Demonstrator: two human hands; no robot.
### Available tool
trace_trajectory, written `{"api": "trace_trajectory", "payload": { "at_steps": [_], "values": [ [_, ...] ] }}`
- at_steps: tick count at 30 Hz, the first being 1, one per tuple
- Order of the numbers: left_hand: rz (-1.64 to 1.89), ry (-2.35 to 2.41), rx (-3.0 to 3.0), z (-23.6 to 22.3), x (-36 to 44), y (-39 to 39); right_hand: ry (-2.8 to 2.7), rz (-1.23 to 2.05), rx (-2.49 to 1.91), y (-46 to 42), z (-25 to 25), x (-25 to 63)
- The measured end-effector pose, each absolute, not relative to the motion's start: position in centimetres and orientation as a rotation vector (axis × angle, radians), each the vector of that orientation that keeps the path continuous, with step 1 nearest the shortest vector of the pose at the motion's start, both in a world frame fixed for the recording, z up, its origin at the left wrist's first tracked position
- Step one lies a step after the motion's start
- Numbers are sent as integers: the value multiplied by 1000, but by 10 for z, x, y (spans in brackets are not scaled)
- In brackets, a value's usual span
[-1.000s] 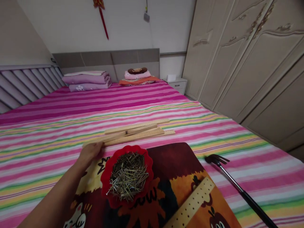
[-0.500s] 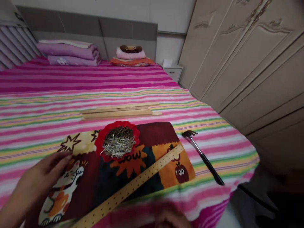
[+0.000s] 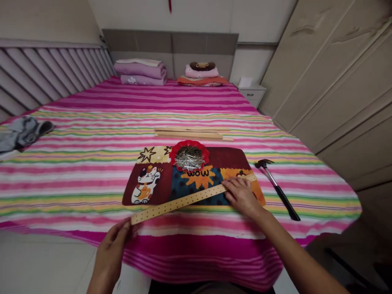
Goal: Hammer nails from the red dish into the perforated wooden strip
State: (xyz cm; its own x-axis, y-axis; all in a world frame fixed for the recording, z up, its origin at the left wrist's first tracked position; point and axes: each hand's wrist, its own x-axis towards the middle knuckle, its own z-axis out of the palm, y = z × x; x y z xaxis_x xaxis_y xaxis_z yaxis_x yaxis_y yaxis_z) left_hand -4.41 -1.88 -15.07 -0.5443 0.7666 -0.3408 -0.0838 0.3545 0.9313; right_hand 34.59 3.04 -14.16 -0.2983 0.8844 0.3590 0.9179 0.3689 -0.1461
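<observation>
A long flat wooden strip [image 3: 180, 202] dotted with rows of small dark holes lies slantwise across the front of a patterned mat [image 3: 165, 185]. Its near left end is pinched between the thumb and fingers of my left hand [image 3: 113, 243], beyond the mat's edge. My right hand [image 3: 241, 196] grips the strip close to its far right end, fingers over the top. Behind the strip, a red scalloped bowl [image 3: 172, 157] full of loose nails [image 3: 189, 158] sits on the mat. A claw hammer [image 3: 280, 192] with a black handle rests to the right of the mat.
Several thin wooden strips [image 3: 190, 134] lie behind the bowl on the striped bedspread [image 3: 92, 171]. Grey clothing [image 3: 24, 132] is at the far left. Folded bedding [image 3: 141, 72] is stacked by the headboard [image 3: 202, 43]. A wardrobe [image 3: 330, 81] stands along the right.
My left hand has come from beside the bowl to the strip's left end. My right hand has moved up onto its right part. The view has shifted left and back.
</observation>
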Motion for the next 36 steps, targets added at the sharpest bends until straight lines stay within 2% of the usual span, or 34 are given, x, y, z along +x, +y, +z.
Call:
{"api": "trace_trajectory", "payload": {
  "at_steps": [8,13,16,22,30,36],
  "values": [
    [1441,1420,281,-122,-39,-20,-2098,-437,-1536,-29,-118,337],
    [1271,1392,230,-107,-35,-32,-1968,-599,-1481,-65,-111,334],
    [1342,1304,303,-101,-35,-44,-1928,-653,-1507,-76,-120,341],
    [1361,1143,505,-93,-34,-66,-1855,-652,-1605,-90,-131,351],
    [1303,1233,492,-98,-38,-76,-1781,-705,-1582,-99,-116,350],
    [1375,1277,424,-102,-40,-68,-1875,-563,-1635,-98,-108,343]
  ]
}}
